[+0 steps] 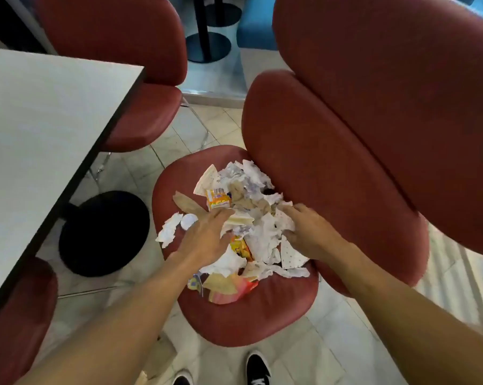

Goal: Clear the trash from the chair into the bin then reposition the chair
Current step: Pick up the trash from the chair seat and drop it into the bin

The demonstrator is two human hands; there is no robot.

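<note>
Big red chair point(243, 323) fills the floor beside the white table point(40, 134), and its seat is heaped with trash point(251, 218), papers and wrappers piled mid-seat. Left hand point(204, 240) lies spread flat on the pile's table side, holding nothing; right hand point(309, 232) curls into the paper on the far side. No bin in view. Risk: loose scraps at the seat edge, like the white cap point(188, 220), likely spill floorward if the scoop is hasty.
</note>
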